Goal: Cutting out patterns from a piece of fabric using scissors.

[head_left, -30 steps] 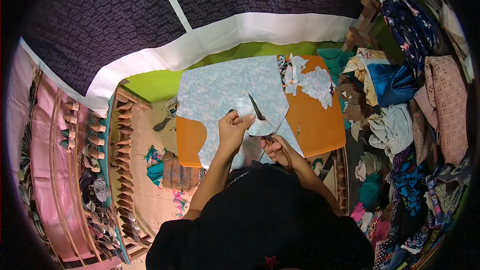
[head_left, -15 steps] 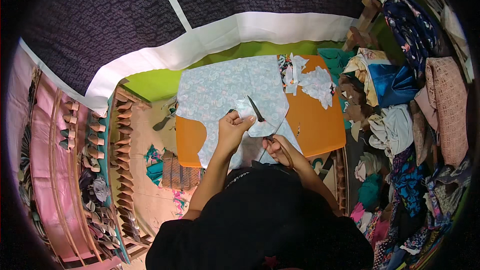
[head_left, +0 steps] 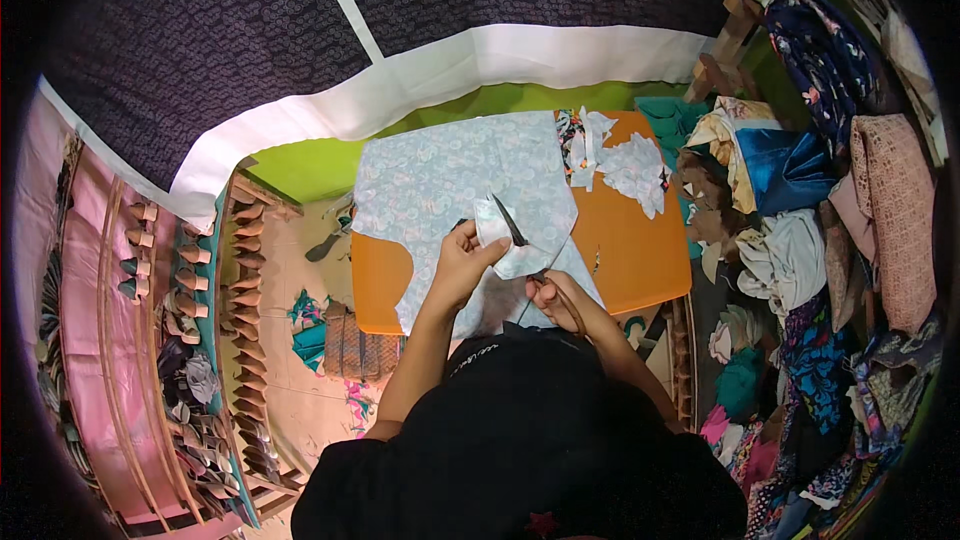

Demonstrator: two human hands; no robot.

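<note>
Left hand (head_left: 462,262) pinching up a folded edge of pale blue patterned fabric (head_left: 455,180), fingers curled tight round it, thumb on top. Right hand (head_left: 552,290) closed thru scissors' handles, scissors (head_left: 512,227) w/ dark blades angled up-left, tips at the lifted fold; blades look narrow, can't tell exactly. Fabric spread flat over orange table (head_left: 625,245), front edge draping down toward the lap. White & printed fabric scraps (head_left: 630,162) heaped at table's far right corner, well apart from both hands. Green cloth (head_left: 300,168) showing behind table, white-bordered dark patterned curtain (head_left: 200,50) above. Pile of folded clothes (head_left: 790,190) stacked right of table. Rows of shoes on racks (head_left: 150,270) along left side, low down.
</note>
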